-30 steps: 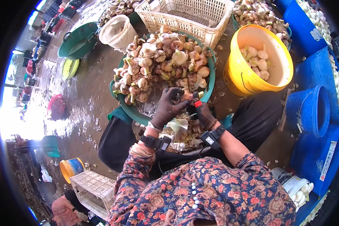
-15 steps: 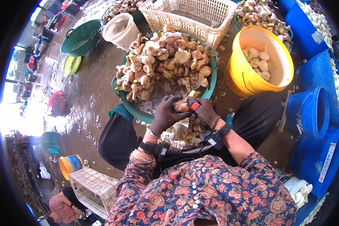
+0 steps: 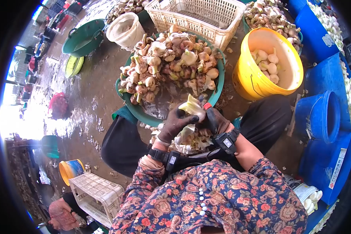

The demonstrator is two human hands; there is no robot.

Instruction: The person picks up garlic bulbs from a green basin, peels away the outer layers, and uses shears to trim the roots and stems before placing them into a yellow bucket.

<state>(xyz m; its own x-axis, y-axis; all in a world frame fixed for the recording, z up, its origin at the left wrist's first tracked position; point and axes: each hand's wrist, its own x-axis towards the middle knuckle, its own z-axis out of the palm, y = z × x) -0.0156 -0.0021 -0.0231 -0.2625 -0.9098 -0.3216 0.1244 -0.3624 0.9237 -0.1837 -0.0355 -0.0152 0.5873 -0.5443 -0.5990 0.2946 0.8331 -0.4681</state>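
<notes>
My left hand (image 3: 174, 124), in a dark glove, is closed around a garlic bulb (image 3: 194, 109) whose pale, partly stripped side and stem stub point up and away from me. Close against the bulb, my right hand (image 3: 217, 120) is curled, also gloved. A small red piece (image 3: 207, 105) shows at its fingertips; whether it is a tool's handle or a finger wrap I cannot make out. Both hands are over the near rim of a wide green tub (image 3: 220, 84) heaped with unpeeled garlic bulbs (image 3: 154, 62). Peeled skins (image 3: 189, 138) lie in a pile below my wrists.
To the right stands a yellow bucket (image 3: 243, 80) with several cleaned bulbs (image 3: 267, 64) inside. Beyond it are a blue bucket (image 3: 319, 117) and blue bins. A white crate (image 3: 195, 19) and white bucket (image 3: 124, 33) stand behind the tub. Another person (image 3: 64, 214) is at lower left.
The bulb has turned, with brown outer skin before and a pale stripped side showing now. My right hand has moved slightly right and down from it.
</notes>
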